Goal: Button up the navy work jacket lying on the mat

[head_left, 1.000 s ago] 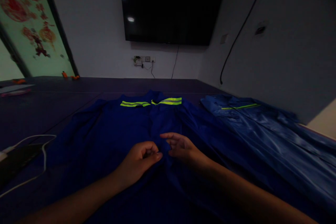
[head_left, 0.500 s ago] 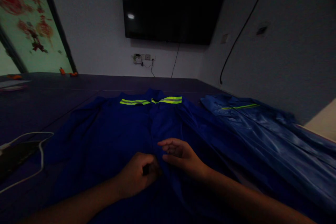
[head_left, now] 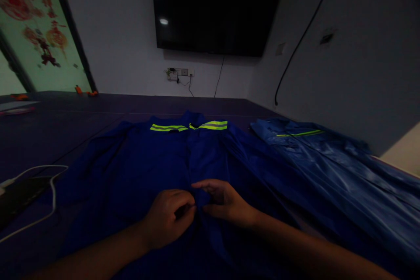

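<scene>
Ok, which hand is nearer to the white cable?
Left. The left hand is right of the white cable, at the dark blue garment; the right hand is farther right, beyond the left hand.

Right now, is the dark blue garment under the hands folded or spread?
Spread: the dark blue garment lies with sleeves out to both sides, collar at the far end. Its front fastening: cannot tell.
</scene>
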### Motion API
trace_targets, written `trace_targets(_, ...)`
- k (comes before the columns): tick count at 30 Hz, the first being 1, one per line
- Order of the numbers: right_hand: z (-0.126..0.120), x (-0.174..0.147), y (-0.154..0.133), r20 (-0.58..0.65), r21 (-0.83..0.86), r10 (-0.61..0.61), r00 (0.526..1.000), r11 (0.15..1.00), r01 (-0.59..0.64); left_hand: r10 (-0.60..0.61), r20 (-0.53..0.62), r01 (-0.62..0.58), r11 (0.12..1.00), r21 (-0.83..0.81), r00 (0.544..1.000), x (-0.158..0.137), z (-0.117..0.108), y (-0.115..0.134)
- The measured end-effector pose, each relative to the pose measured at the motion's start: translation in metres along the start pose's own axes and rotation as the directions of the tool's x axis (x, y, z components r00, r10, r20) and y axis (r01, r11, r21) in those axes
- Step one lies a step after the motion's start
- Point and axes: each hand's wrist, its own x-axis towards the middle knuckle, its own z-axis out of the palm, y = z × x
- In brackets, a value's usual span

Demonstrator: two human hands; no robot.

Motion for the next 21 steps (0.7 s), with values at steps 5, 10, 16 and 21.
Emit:
trace_targets(5,-0.0014,-0.0004,-0.0005,0.000,0.000,0.038,0.999,0.999,-0.038,-0.075,0.031,0.076,0.997,-0.028,0.997,0.0010,-0.0026,0.0002)
trace_targets(10,0.0003,-0.0021,0.0007,0.025,-0.102,-0.013,1.000,0.995,0.016,-0.110,0.075,0.114,0.992,-0.051,0.991,0.0017,-0.0021,-0.0006)
trace_targets(16,0.0003,-0.0023,-0.0010,-0.075,-0.063,-0.038,0.996,0.997,0.034,-0.123,0.072,0.125,0.992,-0.016,0.990,0.0016,0.0013,-0.0041)
trace_targets(21,0.0007,-0.0023,-0.0043,-0.181,-0.085,-0.037,0.983,0.996,0.022,-0.150,0.085,0.152,0.988,-0.013,0.985,0.0018,0.0009,-0.0039)
